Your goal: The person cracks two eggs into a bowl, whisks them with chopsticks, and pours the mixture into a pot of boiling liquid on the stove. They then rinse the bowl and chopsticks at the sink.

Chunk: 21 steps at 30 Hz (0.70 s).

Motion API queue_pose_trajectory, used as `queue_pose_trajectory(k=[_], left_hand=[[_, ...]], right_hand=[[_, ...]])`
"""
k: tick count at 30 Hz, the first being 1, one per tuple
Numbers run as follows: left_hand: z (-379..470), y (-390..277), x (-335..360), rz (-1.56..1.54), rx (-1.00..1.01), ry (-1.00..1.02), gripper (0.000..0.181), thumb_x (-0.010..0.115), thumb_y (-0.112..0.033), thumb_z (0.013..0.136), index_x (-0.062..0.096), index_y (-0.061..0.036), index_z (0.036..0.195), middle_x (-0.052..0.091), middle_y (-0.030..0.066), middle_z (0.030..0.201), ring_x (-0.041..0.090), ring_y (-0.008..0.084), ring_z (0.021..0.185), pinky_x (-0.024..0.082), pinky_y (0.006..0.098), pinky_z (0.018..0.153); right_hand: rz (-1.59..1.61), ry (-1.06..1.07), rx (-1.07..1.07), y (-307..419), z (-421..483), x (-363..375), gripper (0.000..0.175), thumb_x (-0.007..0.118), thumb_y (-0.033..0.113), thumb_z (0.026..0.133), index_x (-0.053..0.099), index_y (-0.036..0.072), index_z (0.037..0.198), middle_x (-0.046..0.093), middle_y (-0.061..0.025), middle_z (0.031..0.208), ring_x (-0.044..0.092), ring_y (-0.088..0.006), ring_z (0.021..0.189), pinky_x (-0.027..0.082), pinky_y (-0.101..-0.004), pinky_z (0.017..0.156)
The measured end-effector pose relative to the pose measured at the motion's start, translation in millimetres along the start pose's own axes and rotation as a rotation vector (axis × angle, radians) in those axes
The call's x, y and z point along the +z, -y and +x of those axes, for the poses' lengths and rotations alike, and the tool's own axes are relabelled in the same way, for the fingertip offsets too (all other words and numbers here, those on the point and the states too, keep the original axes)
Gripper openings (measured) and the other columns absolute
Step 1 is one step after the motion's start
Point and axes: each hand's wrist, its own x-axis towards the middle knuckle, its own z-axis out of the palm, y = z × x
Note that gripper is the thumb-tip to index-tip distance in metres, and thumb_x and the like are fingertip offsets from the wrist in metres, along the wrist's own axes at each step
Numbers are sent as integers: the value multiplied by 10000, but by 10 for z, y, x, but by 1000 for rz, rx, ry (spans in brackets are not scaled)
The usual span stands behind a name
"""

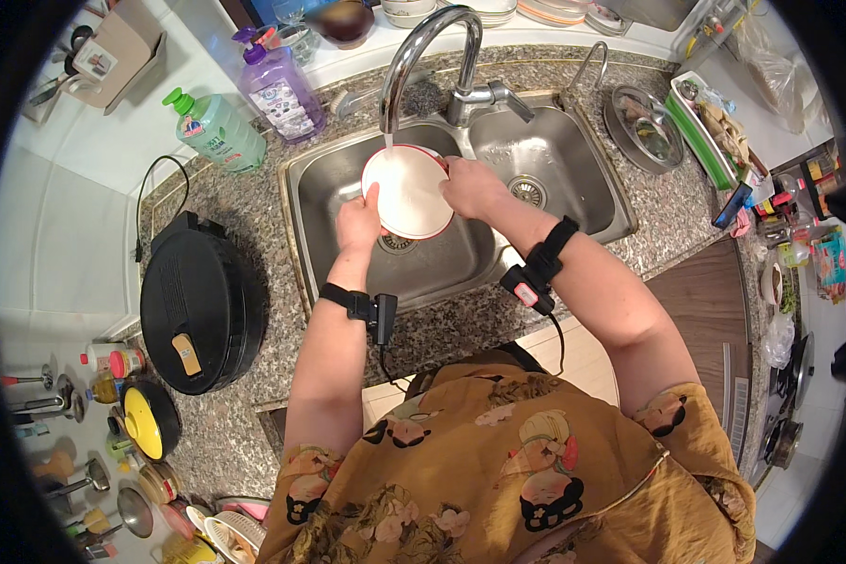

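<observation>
A white plate with a red rim (409, 194) is tilted under the running water of the chrome faucet (430, 42), above the left basin of the stainless-steel double sink (440, 264). My left hand (359, 220) grips its left edge, thumb lying on the plate's face. On the opposite edge, my right hand (474, 187) has its fingers curled at the rim; whether it holds a cloth or sponge is hidden. Part of the left drain strainer (398, 244) shows below the plate. Both forearms wear black straps with small wired devices.
A black round electric griddle (197, 310) stands left of the sink, with green (218, 134) and purple (282, 92) pump bottles behind it. The right basin (571, 162) holds its drain strainer. Beyond it sit a lidded oval container (644, 130) and a green-and-white bin (701, 130).
</observation>
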Motion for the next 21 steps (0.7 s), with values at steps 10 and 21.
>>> queue_pose_trajectory(k=[10,21], left_hand=[[223,196,181,20,131,-3,369,555,-302,922,682,43,893,702,172,739,700,278,654,553,394,705],[23,-1,70,150,309,-67,271,624,-243,854,678,-28,1010,699,203,845,698,331,731,556,448,696]], right_hand=[[30,-29,20,-48,-60,18,357,478,194,886,572,-8,1165,645,-250,1106,610,-396,1067,485,-466,927],[-36,-21,-46,-88,-43,-3,366,459,161,880,569,-34,1169,654,-258,1081,632,-403,1018,502,-459,902]])
